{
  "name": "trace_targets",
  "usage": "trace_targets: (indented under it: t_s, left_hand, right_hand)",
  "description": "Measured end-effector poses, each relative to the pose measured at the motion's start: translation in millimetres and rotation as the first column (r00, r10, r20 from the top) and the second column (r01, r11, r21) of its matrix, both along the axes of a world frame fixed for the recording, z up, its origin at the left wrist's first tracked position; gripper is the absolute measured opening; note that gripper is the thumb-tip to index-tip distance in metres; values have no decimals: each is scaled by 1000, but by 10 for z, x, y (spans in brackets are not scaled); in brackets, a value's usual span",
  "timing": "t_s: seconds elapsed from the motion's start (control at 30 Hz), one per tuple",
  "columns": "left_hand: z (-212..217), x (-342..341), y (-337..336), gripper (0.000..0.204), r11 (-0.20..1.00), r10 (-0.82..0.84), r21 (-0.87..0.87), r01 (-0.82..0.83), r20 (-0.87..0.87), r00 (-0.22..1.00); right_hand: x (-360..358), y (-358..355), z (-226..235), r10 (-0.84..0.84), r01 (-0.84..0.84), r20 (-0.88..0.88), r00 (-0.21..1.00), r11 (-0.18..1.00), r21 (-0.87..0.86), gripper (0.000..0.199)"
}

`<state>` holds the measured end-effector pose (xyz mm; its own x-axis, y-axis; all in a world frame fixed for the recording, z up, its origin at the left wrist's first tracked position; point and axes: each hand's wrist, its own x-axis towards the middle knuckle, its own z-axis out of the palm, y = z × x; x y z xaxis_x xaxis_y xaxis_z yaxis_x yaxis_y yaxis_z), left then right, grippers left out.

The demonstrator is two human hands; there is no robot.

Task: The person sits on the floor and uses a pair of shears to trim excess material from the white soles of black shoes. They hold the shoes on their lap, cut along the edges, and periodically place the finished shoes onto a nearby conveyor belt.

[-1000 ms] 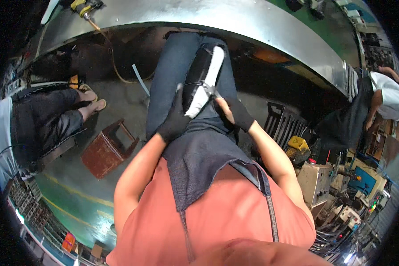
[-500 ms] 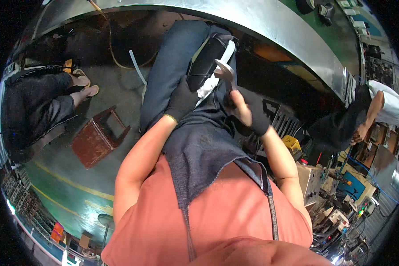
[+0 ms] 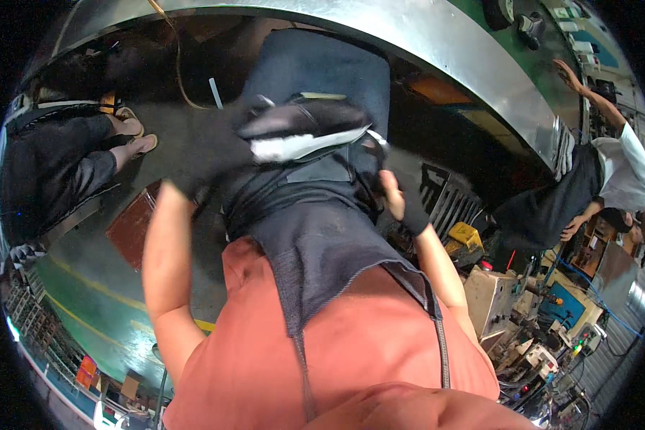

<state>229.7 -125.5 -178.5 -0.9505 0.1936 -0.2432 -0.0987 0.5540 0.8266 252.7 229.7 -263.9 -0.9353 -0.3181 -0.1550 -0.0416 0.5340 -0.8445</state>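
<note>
Shoe point(image 3: 315, 118): black, white band point(image 3: 287, 148) along its near edge, lying crosswise over the lap, on the dark blue trousers point(image 3: 322, 68). Outline blurred, finer detail lost.

Left hand point(image 3: 218, 147): black glove, on the shoe's left end, gripping it; individual fingers smeared by blur. Forearm bare.

Right hand point(image 3: 407, 197): black glove, thumb uncovered, closed around a metal tool point(image 3: 378, 140). Tool's shiny curved end sits just beside the shoe's right end; can't tell if they touch. Handle mostly lost against dark cloth.

Dark apron point(image 3: 330, 229) over the lap, salmon shirt point(image 3: 287, 358) above it.

Around: metal bench point(image 3: 322, 16) curves across beyond the knees. Tan hose point(image 3: 175, 68) hangs below it on the left, with a pale strip point(image 3: 216, 93) near it. Red-brown stool point(image 3: 132, 226) on the floor, left, partly behind the forearm. Black slatted rack point(image 3: 451, 197) and yellow box point(image 3: 464, 240) right of the right hand; beige machine box point(image 3: 491, 297) nearer, red button point(image 3: 486, 265) on top.

Co-worker in sandals point(image 3: 136, 136) on the left. Another in a white shirt point(image 3: 623, 168) on the right, one arm stretched out.
</note>
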Motion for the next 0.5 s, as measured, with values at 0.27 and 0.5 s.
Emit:
trace_targets:
  t_s: [0.27, 0.5]
  left_hand:
    - [-1102, -414, 1186, 87, 963, 239, -7, -269, -436, 868]
    - [-939, -196, 858, 45, 944, 331, 49, -328, -191, 924]
  right_hand:
    - [-61, 111, 358, -69, 102, 324, 944, 991, -89, 43]
    - [-446, 153, 449, 216, -246, 349, 912, 968, 43, 43]
